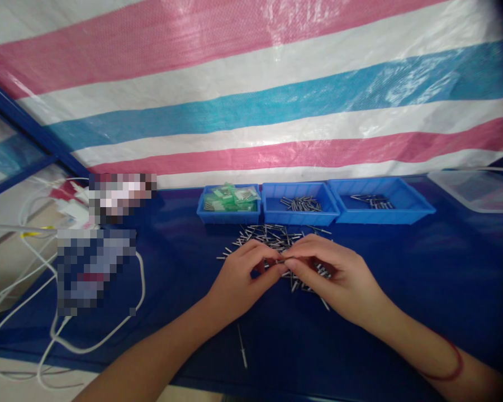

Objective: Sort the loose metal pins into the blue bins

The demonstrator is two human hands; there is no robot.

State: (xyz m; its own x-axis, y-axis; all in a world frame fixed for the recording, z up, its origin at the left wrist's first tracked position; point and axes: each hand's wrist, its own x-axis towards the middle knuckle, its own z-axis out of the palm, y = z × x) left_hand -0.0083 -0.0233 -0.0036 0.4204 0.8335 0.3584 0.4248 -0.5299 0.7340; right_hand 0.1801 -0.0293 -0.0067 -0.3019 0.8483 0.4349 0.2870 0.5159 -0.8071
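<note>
Fingertips of my left hand and my right hand meet above a pile of pop rivets on the blue table. Both hands are closed in a pinch around one thin pop rivet, mostly covered by the fingers. The pile spreads behind and beneath the hands, partly hidden by them. Nearer the table's front edge, below my left wrist, a single pop rivet lies apart from the others.
Behind the pile stand three blue bins: the left bin with green-and-clear packets, the middle bin and the right bin with rivets. A clear plastic container sits far right. White cables loop across the left side.
</note>
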